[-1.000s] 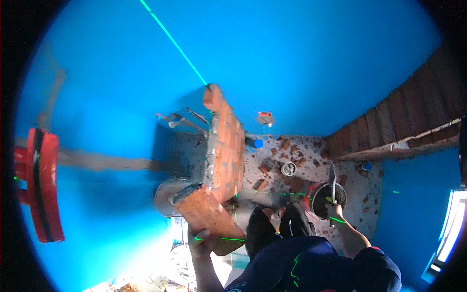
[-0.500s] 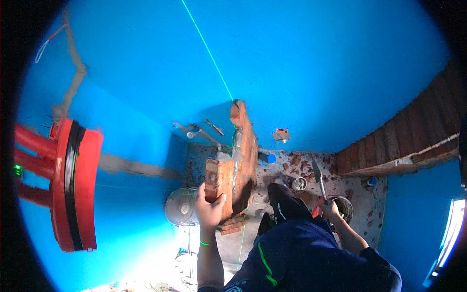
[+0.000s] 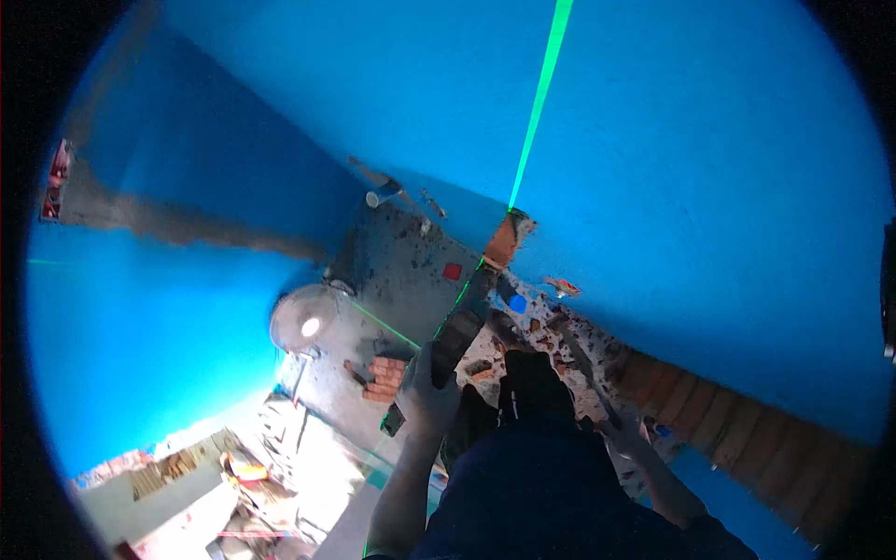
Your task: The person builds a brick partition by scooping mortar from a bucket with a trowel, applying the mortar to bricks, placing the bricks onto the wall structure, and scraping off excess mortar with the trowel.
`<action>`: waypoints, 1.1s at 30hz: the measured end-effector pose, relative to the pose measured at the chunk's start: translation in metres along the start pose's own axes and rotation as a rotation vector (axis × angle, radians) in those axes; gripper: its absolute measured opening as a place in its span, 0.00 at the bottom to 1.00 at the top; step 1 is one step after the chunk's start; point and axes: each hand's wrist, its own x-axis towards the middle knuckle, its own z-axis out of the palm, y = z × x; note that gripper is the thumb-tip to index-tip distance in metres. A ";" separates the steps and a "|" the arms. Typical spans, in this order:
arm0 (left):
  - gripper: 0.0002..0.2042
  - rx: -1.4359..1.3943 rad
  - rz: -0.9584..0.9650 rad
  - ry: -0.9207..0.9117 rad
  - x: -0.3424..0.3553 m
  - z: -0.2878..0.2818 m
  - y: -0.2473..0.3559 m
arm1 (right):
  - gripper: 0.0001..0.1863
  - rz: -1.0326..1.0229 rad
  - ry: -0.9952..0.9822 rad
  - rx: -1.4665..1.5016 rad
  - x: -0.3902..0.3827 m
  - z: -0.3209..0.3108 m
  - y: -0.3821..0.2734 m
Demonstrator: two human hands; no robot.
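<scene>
In my left hand (image 3: pixel 432 397) is a brick (image 3: pixel 457 341), dark in shadow, with the fingers closed around its near end. It is over the line of a narrow brick wall (image 3: pixel 502 245) that runs out from the blue wall; whether it touches the wall's top cannot be told. My right hand (image 3: pixel 623 431), at the right of my body, is closed around the handle of a long, flat-bladed tool (image 3: pixel 583 359), probably a trowel. The blade points up and away toward the rubble. A green laser line runs down the blue wall and along the brick wall.
A round fan (image 3: pixel 306 319) stands at the left, with stacked bricks (image 3: pixel 385 378) on the floor nearby. Broken brick and a blue round object (image 3: pixel 518 303) lie beyond my feet. Another brick row (image 3: pixel 728 420) borders the right. Pipes (image 3: pixel 378 191) protrude near the far corner.
My view has turned and shifted, so the large red object at the left is gone from view. The brick in my left hand now appears tilted and farther right. The right hand keeps its tool.
</scene>
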 end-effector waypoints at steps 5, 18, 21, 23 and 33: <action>0.27 0.003 -0.093 0.082 0.015 0.025 0.001 | 0.14 0.031 -0.162 0.062 0.023 -0.049 -0.001; 0.26 -0.061 -0.170 0.027 0.062 0.043 0.001 | 0.12 -0.170 -0.144 -0.397 0.090 -0.096 -0.094; 0.22 -0.074 -0.158 0.068 0.068 0.046 -0.001 | 0.12 -0.191 -0.161 -0.451 0.098 -0.101 -0.105; 0.20 -0.093 -0.138 0.049 0.072 0.047 0.000 | 0.12 -0.197 -0.170 -0.472 0.104 -0.103 -0.109; 0.21 -0.112 -0.138 0.033 0.078 0.048 -0.002 | 0.12 -0.230 -0.200 -0.559 0.116 -0.115 -0.123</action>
